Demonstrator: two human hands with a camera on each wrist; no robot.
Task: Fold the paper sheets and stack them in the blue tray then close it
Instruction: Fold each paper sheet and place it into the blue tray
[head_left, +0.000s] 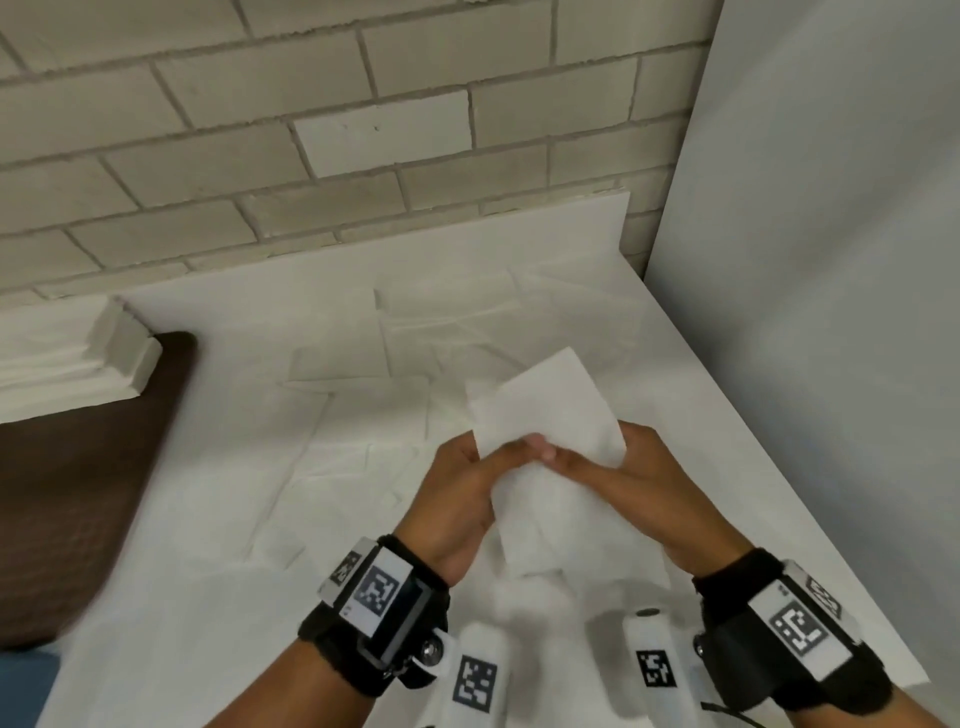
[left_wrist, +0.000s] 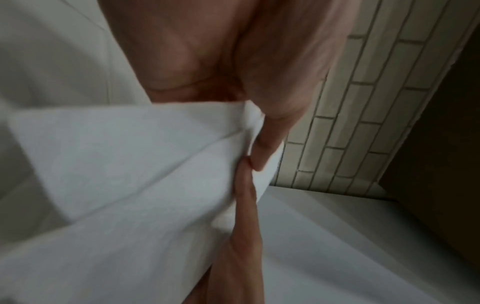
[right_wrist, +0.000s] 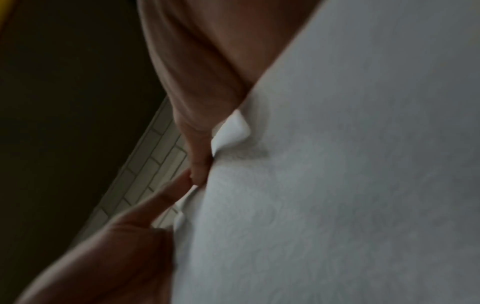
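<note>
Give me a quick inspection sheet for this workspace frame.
Surface: white table, against a brick wall.
Job's things: one paper sheet held up above the table; other sheets lie loose and flat across it. Blue tray: nothing seen.
Clutter: brown mat at the table's left edge.
Grippers: left hand and right hand both pinch the held sheet, thumbs meeting near its middle.
Cables: thin black lead by the right wristband.
Surroundings: brick wall behind, grey panel on the right.
</note>
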